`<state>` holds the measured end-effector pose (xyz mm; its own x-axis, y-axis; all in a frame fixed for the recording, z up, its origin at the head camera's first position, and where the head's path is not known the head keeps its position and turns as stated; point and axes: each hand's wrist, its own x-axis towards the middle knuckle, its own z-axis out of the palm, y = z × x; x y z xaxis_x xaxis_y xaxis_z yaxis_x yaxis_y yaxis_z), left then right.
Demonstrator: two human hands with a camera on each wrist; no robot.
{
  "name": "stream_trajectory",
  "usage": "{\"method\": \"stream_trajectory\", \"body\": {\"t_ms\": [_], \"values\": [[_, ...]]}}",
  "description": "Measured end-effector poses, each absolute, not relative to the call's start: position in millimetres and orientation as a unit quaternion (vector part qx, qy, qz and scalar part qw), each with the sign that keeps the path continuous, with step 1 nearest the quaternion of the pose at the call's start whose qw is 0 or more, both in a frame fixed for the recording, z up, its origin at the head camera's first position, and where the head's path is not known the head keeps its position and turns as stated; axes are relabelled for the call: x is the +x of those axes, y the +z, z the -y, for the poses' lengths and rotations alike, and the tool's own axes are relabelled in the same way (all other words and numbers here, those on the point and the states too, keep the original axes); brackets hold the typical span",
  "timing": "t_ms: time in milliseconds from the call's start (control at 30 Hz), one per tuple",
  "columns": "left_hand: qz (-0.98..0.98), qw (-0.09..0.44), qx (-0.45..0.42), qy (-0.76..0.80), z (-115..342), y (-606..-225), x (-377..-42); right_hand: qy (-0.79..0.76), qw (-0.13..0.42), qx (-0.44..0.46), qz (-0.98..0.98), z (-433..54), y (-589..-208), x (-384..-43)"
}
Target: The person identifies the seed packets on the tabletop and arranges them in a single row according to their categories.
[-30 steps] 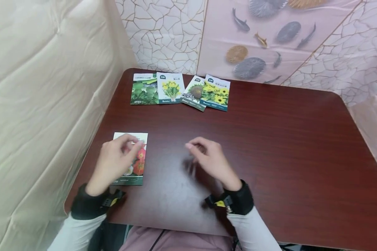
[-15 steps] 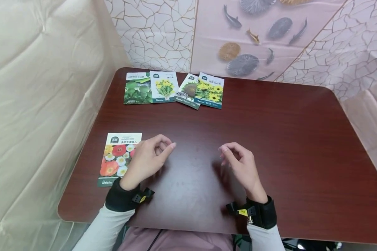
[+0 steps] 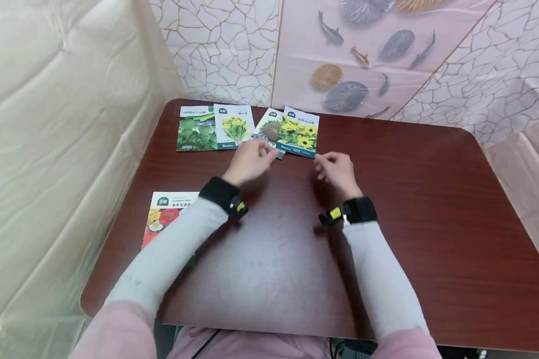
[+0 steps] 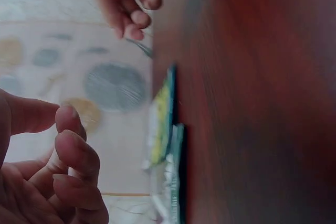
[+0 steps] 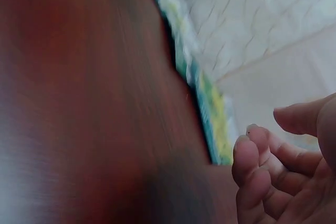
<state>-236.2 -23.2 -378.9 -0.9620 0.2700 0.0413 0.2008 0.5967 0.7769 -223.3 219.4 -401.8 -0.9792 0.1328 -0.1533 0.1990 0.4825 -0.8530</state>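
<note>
My left hand [image 3: 251, 162] hovers over the table by the lower part of a seed packet with a dark sunflower head [image 3: 271, 130], covering some of it in the head view. Its fingers are loosely curled around nothing; thumb and forefinger come close together in the left wrist view. Near the lower right corner of a yellow-flower seed packet [image 3: 298, 133] is my right hand [image 3: 339, 172], its fingers relaxed with a gap to the thumb [image 5: 299, 118]. The yellow-flower packet partly overlaps the sunflower one. Neither hand visibly touches a packet.
Left of these lie a packet with a yellow bouquet [image 3: 234, 127] and a green-leaf packet [image 3: 196, 128]. A red-and-white poppy packet [image 3: 166, 214] lies at the table's left, partly under my left sleeve [image 3: 175, 249]. Patterned cloth [image 3: 224, 50] hangs behind the table [image 3: 431, 224].
From above the poppy packet, my left hand has moved right and then forward to the back row. My right hand has moved rightward and forward as well. The packets have stayed in place.
</note>
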Motion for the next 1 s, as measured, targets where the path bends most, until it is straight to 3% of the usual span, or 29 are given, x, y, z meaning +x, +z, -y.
{"method": "stream_trajectory", "body": {"t_ms": [133, 367, 500, 733, 1000], "values": [[-0.916, 0.043, 0.106, 0.385, 2, -388, -280, -0.493, 0.062, 0.157, -0.853, -224, -409, -267], [-0.925, 0.143, 0.054, 0.349, -21, -411, -324, -0.534, 0.094, 0.251, -0.802, -224, -419, -296], [-0.904, 0.168, 0.019, 0.393, -26, -413, -332, -0.551, 0.095, 0.258, -0.788, -220, -419, -304], [-0.902, 0.137, 0.008, 0.409, -30, -406, -328, -0.567, 0.068, 0.273, -0.774, -214, -422, -312], [-0.894, 0.144, 0.013, 0.424, -37, -415, -332, -0.593, 0.056, 0.273, -0.755, -218, -427, -310]]}}
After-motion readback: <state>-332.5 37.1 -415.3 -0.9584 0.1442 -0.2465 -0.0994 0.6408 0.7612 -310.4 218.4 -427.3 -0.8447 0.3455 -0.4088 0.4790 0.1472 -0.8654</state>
